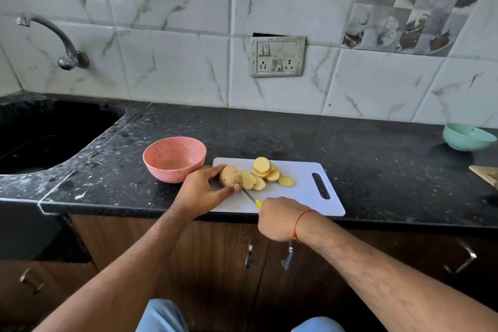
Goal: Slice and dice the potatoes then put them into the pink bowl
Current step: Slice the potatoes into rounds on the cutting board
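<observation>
Left grip (200,190) round lumpy potato (229,176); flat round slices (265,173) beside.

Teal bowl (468,136) far right on the black countertop (350,148).

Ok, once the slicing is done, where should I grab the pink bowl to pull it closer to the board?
Probably take the pink bowl by its rim on the near right side, next to the cutting board. It sits upright, open and looks empty, so a thumb-inside pinch fits. The left hand, now gripping the potato, is nearest.
</observation>
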The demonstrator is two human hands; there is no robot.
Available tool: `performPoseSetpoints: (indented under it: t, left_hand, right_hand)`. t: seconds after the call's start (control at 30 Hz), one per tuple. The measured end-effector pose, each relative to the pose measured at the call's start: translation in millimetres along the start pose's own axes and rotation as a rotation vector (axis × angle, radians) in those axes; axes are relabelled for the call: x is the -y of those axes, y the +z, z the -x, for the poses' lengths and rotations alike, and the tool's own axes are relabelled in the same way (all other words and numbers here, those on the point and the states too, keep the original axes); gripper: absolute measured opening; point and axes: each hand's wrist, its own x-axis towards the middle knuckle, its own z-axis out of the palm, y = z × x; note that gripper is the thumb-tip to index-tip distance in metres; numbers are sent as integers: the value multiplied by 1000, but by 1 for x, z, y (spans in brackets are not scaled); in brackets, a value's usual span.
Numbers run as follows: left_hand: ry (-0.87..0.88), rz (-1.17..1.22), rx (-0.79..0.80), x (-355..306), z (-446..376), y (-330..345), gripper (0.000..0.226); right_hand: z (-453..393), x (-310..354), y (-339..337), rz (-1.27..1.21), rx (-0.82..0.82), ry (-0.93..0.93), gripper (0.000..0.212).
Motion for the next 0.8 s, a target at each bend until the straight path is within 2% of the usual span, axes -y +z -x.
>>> performPoseSetpoints:
  t: [0.13,0.23,0.37,0.5,0.67,0.8]
  left_hand:
    - [-19,61,-7,-3,2,0,71]
    - [-9,71,11,-3,4,0,76]
    - [22,10,21,-2,5,3,82]
    - [7,32,23,-3,3,3,82]
    - [23,-5,42,-3,2,2,94]
    - [22,-4,42,-2,2,3,91]
  right_hand:
    - [4,-18,10,-15,-52,31,22]
    - [-4,-30,12,-11,-79,43,23]
    - [-10,-41,11,-130,-84,74,25]
    - [-6,-49,-5,-391,-31,-5,36]
    - [-24,-71,-19,-846,-241,-39,40]
    - [-33,-84,-4,-935,-344,-99,43]
